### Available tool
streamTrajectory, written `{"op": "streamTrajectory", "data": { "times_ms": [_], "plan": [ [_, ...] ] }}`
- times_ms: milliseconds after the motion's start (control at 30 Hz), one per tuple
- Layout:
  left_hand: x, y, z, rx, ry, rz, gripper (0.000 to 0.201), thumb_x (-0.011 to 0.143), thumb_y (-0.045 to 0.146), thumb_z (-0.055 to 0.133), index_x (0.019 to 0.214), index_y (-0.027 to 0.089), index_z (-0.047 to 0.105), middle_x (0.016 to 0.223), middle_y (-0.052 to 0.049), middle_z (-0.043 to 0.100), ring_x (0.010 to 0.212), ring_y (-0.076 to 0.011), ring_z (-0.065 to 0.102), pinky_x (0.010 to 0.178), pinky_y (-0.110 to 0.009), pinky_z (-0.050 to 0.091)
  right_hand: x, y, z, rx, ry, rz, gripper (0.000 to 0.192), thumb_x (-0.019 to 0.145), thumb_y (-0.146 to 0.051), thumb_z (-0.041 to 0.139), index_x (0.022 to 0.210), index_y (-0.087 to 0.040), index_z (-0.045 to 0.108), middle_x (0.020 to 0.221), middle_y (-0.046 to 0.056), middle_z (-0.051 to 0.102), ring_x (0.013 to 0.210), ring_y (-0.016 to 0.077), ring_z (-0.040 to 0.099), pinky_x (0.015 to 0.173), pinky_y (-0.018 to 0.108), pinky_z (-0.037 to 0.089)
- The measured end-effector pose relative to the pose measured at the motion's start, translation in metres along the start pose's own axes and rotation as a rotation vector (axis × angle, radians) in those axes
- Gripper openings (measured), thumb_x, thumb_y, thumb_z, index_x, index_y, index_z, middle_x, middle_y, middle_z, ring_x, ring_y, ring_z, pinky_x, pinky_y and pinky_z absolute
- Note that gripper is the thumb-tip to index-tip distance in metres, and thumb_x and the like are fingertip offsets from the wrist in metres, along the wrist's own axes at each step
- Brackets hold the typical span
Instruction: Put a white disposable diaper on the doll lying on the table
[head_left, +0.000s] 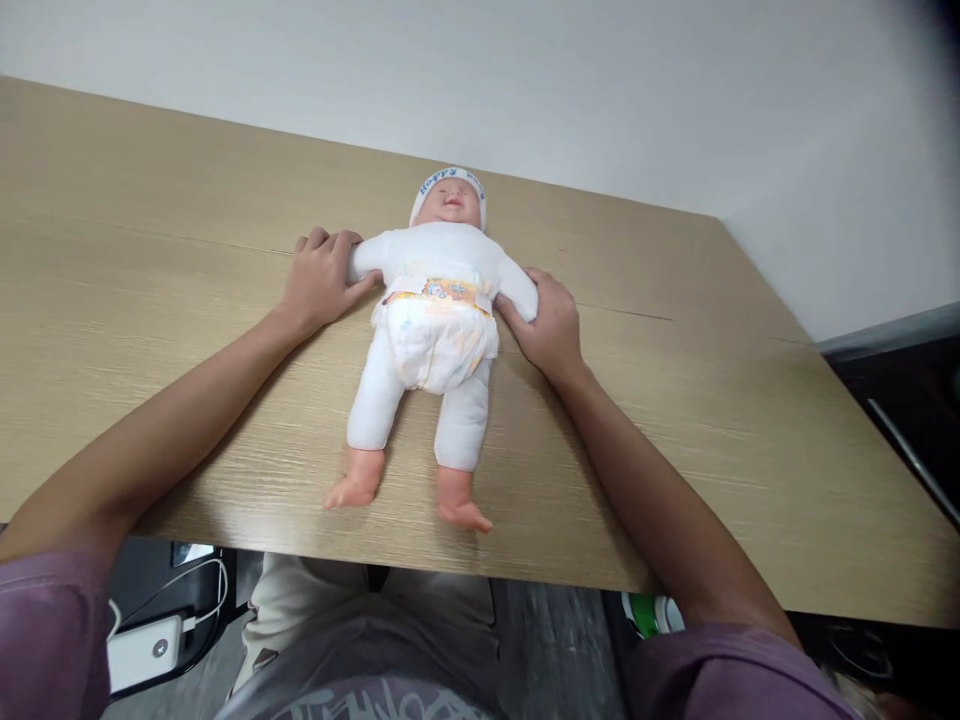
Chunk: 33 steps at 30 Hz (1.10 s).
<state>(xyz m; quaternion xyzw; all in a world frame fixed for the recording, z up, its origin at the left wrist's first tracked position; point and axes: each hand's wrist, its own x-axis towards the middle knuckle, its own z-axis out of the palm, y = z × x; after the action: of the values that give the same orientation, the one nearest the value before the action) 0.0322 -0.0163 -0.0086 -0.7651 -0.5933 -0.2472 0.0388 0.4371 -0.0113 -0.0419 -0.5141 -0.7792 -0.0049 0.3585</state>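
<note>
A baby doll lies on its back on the wooden table, head toward the wall and feet toward me. It has a white cloth body, pink feet and a white cap with blue lettering. Around its hips is a white diaper with an orange patterned waistband. My left hand is wrapped round the doll's arm on the left, thumb near its side. My right hand grips the doll's other arm in the same way. Both of the doll's hands are hidden.
The table reaches back to a pale wall. Below its front edge on the left, a white power bank with a cable sits on a dark surface. A green and white object is under the table at right.
</note>
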Motion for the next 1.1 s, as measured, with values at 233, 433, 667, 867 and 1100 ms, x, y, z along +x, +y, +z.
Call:
{"op": "streamTrajectory", "data": {
  "times_ms": [233,433,667,867,1100],
  "plan": [
    [0.007,0.041,-0.023,-0.044,-0.188,-0.276,0.066,0.097,0.068,0.065,0.129,0.012,0.073,0.116,-0.023,0.081,0.112,-0.0428,0.071,0.101,-0.051,0.054,0.002,-0.037,0.001,0.154,0.040,0.280,0.059,0.103,-0.077,0.065,0.130,-0.024,0.071,0.127,0.017,0.083,0.115,0.0398,0.076,0.108,0.058,0.061],
    [-0.031,0.084,-0.095,-0.208,-0.254,-0.375,0.055,0.093,0.067,0.074,0.121,0.020,0.072,0.114,-0.018,0.082,0.101,-0.0378,0.074,0.089,-0.047,0.055,-0.008,-0.072,-0.037,0.372,0.113,0.334,0.047,0.101,-0.068,0.071,0.121,-0.026,0.073,0.119,0.009,0.083,0.109,0.0314,0.076,0.104,0.049,0.062],
    [-0.202,0.149,-0.169,-0.324,-0.061,-0.268,0.053,0.096,0.069,0.072,0.123,0.026,0.059,0.103,-0.010,0.077,0.096,-0.0372,0.076,0.081,-0.047,0.058,-0.079,-0.128,-0.149,0.407,-0.076,0.134,0.051,0.114,-0.066,0.058,0.143,-0.028,0.076,0.136,0.010,0.083,0.125,0.0338,0.078,0.106,0.051,0.066],
    [-0.391,0.185,-0.190,-0.552,-0.423,-0.174,0.038,0.085,0.050,0.080,0.110,0.030,0.059,0.099,-0.005,0.077,0.084,-0.0335,0.077,0.072,-0.043,0.061,-0.187,-0.176,-0.221,0.474,-0.403,0.076,0.053,0.103,-0.067,0.079,0.143,-0.032,0.082,0.139,0.009,0.085,0.128,0.0384,0.080,0.114,0.056,0.065],
    [-0.503,0.175,-0.191,-0.622,-0.697,-0.353,0.035,0.093,0.046,0.078,0.121,0.032,0.063,0.106,-0.004,0.082,0.088,-0.0326,0.080,0.077,-0.043,0.066,-0.279,-0.211,-0.176,0.674,-0.665,0.147,0.047,0.103,-0.046,0.083,0.147,-0.030,0.081,0.135,0.008,0.085,0.121,0.0335,0.080,0.112,0.049,0.062]
  ]
}}
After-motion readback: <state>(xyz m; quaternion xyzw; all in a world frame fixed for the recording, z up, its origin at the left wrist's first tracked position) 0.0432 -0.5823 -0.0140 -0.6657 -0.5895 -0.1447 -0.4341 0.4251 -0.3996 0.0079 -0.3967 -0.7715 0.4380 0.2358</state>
